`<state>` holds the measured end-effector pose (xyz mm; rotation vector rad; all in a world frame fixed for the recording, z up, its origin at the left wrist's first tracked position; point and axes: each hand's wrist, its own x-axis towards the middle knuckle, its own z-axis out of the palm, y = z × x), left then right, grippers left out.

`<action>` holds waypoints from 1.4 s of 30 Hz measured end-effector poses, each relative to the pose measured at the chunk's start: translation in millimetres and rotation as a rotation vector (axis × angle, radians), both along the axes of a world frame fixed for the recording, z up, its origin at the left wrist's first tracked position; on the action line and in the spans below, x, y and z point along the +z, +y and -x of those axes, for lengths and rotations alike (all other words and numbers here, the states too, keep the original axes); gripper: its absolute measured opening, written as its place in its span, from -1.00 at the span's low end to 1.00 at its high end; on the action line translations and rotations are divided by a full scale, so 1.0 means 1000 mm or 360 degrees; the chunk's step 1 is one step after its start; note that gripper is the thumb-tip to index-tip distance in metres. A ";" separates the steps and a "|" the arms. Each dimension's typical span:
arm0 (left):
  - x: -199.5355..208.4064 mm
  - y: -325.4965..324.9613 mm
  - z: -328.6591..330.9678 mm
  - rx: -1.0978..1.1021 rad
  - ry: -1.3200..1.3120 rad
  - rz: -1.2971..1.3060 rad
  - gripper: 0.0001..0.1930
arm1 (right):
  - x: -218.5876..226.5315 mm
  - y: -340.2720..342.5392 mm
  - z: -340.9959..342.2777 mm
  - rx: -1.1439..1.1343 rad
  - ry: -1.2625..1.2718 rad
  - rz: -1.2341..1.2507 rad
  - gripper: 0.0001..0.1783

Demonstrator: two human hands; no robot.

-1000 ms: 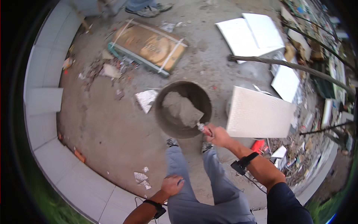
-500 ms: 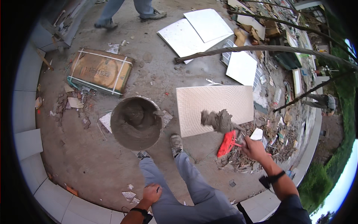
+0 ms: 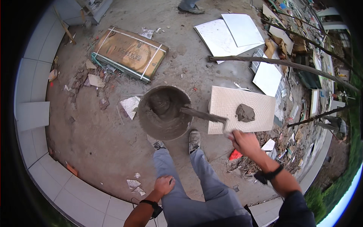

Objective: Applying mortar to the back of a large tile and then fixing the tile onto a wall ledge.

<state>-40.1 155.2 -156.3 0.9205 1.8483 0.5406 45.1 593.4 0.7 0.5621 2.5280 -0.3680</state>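
Observation:
My right hand [image 3: 242, 141] grips the handle of a trowel [image 3: 204, 115], whose mortar-smeared blade reaches left over the rim of a round bucket [image 3: 142, 120]. Grey wet mortar [image 3: 160, 104] lines the bucket, with a hollow in the middle. To the right, a pale tile [image 3: 223, 100] lies with its ridged face up. One lump of mortar [image 3: 245, 113] sits on it, right of its middle. My left hand [image 3: 164, 185] rests closed on my left thigh; a small dark thing shows at its fingers, too small to name.
A strapped carton [image 3: 130, 51] lies beyond the bucket. White panels [image 3: 242, 32] lie at the far right, with a long dark pole [image 3: 280, 62] slanting across. Rubble [image 3: 281, 151] and a red object [image 3: 235, 154] border the tile. Another person's shoe [image 3: 194, 9] shows at the top.
The mortar has left the trowel and now lies as a lump on the tile. My right hand has swung the trowel left to the bucket. The other person's legs have moved right and mostly out of view.

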 end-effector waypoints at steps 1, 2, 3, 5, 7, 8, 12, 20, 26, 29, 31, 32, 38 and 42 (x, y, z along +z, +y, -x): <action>0.000 -0.003 0.002 0.0016 -0.0010 -0.0001 -0.77 | -0.014 0.005 0.027 0.0154 0.0003 -0.0044 -0.76; 0.002 -0.007 0.005 0.0065 -0.0006 -0.0020 -0.80 | -0.028 0.009 0.051 0.0271 -0.0061 -0.0138 -0.78; 0.003 -0.008 0.008 0.0117 -0.0004 -0.0046 -0.82 | -0.038 0.014 0.075 0.0393 -0.0126 -0.0238 -0.80; 0.004 -0.014 0.014 0.0157 -0.0017 -0.0040 -0.80 | -0.043 0.016 0.124 0.0587 -0.0146 -0.0287 -0.83; 0.005 -0.017 0.017 0.0192 -0.0035 -0.0050 -0.78 | -0.051 0.010 0.166 0.0702 -0.0450 -0.0313 -0.82; 0.004 -0.019 0.018 0.0223 -0.0027 -0.0084 -0.78 | -0.053 0.002 0.187 0.0783 -0.0620 -0.0307 -0.78; 0.000 -0.033 0.023 0.0291 -0.0029 -0.0145 -0.79 | -0.086 -0.057 0.240 0.1026 -0.1074 -0.0172 -0.68; 0.012 -0.045 0.049 0.0530 -0.0100 -0.0144 -0.82 | -0.184 -0.087 0.243 0.0555 -0.1262 0.0004 -0.59; 0.004 -0.072 0.092 0.0564 -0.0217 -0.0282 -0.83 | -0.279 -0.114 0.279 0.1071 -0.1330 -0.0465 -0.74; -0.004 -0.071 0.107 0.0595 -0.0284 -0.0391 -0.83 | -0.313 -0.092 0.247 0.1176 -0.1187 -0.0396 -0.79; -0.002 -0.075 0.113 0.0589 -0.0322 -0.0408 -0.83 | -0.319 -0.099 0.239 0.1252 -0.1045 -0.0114 -0.75; -0.001 -0.078 0.118 0.0574 -0.0338 -0.0390 -0.83 | -0.318 -0.106 0.241 0.1244 -0.1035 -0.0112 -0.75; 0.000 -0.060 0.141 0.0539 -0.0410 -0.0381 -0.83 | -0.321 -0.131 0.230 0.0272 -0.0886 0.0293 -0.76; 0.004 -0.055 0.147 0.0455 -0.0385 -0.0412 -0.83 | -0.329 -0.146 0.231 -0.0595 -0.0880 0.0664 -0.74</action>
